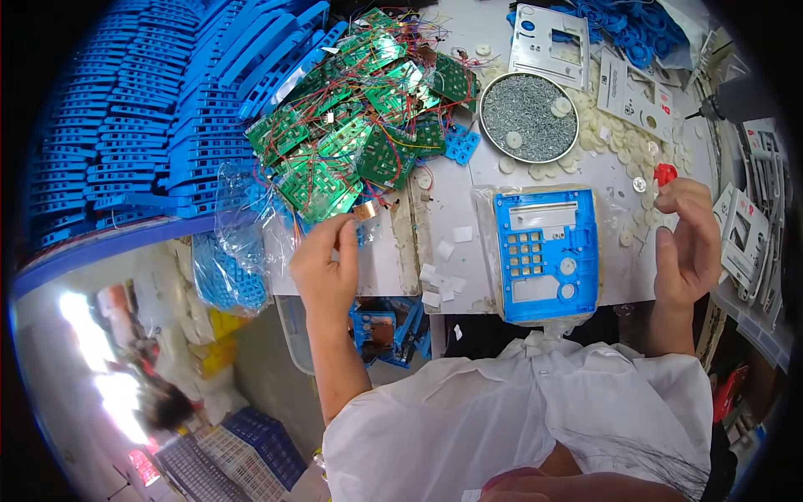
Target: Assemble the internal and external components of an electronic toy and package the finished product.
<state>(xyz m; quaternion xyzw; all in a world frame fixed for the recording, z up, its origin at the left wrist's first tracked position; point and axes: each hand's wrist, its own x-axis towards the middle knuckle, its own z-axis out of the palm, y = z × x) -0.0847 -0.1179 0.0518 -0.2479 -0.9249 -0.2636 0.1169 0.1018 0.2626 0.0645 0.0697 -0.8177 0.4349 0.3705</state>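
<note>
In the middle of the table lies a blue plastic housing point(548, 255), inner side up, with a grid of square openings, two slots and round holes. Neither hand touches it. At the edge of the green circuit board pile point(322, 171), my left hand point(324, 266) is closed, thumb and forefinger together. A small copper-coloured piece point(365, 210) is by the fingertips; whether they grip anything cannot be made out. My right hand point(690, 243) hovers right of the housing, thumb and bent fingers apart, seemingly holding nothing. Just beyond its forefinger is a small red object point(663, 174).
A round dish of small screws point(529, 117) stands behind the housing, among scattered whitish discs point(619, 138). White front panels point(549, 46) lie at the back. Stacked blue housings point(134, 109) fill the far left. A dark power screwdriver point(736, 100) points in from the right.
</note>
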